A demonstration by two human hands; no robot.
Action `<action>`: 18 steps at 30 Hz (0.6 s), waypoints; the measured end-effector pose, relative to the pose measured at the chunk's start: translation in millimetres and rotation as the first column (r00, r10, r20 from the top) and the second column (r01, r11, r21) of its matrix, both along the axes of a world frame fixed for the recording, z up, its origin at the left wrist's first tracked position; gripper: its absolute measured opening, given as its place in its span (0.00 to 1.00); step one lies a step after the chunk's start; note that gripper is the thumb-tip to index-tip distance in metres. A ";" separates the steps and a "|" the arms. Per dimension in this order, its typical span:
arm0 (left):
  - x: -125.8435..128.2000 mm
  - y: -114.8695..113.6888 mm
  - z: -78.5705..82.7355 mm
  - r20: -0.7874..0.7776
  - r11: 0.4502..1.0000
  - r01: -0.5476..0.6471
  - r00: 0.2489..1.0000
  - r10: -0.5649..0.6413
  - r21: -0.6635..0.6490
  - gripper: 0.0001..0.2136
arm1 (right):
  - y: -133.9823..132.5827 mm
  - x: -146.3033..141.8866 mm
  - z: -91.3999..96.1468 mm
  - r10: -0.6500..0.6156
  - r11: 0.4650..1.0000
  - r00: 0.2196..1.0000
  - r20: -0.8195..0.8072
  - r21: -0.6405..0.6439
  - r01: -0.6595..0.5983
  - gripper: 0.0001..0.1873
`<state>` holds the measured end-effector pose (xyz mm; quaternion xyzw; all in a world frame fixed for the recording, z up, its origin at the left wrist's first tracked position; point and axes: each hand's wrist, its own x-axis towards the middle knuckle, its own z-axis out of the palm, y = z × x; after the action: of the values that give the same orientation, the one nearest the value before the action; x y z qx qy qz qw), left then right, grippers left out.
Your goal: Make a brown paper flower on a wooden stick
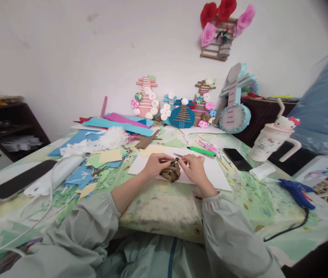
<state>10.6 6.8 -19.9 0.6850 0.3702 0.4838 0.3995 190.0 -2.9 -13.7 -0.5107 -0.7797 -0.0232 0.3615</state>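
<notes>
Over a white board in the middle of the table, my two hands work close together. My left hand is closed, its thumb and fingers pinching a strip of brown paper that hangs below in curled loops. My right hand pinches at the same strip from the other side, its fingertips a little apart from the left ones. Between the fingertips is a small dark spot, too small to make out. A thin pointed metal tip shows just behind the right fingertips.
A green pen and a black phone lie beyond and to the right, near a white tumbler. A blue glue gun rests at the right. Paper scraps and white string cover the left. Paper lutes stand by the wall.
</notes>
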 end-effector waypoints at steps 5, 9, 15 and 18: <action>1.0 -0.4 -1.0 0.005 1.000 0.015 1.000 -0.015 0.001 0.13 | 2.6 1.4 -1.5 -0.034 0.999 0.999 -0.030 -0.003 0.034 0.16; 1.6 -2.8 0.9 0.013 0.999 0.012 1.000 -0.011 -0.032 0.15 | 2.1 1.4 -0.6 -0.046 0.999 0.996 -0.075 -0.007 0.046 0.14; 1.8 -4.7 4.2 0.026 0.998 -0.005 1.000 0.007 -0.070 0.14 | -0.2 0.6 0.4 -0.027 0.999 0.994 -0.101 0.024 0.030 0.14; 1.2 -3.4 2.7 0.027 0.998 -0.017 0.999 0.019 -0.064 0.13 | -0.6 0.1 0.3 -0.020 0.999 0.994 -0.108 0.038 0.025 0.13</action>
<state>11.8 3.3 -17.2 0.6619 0.3863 0.4845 0.4219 190.2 -3.5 -13.4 -0.5128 -0.7527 -0.0151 0.4125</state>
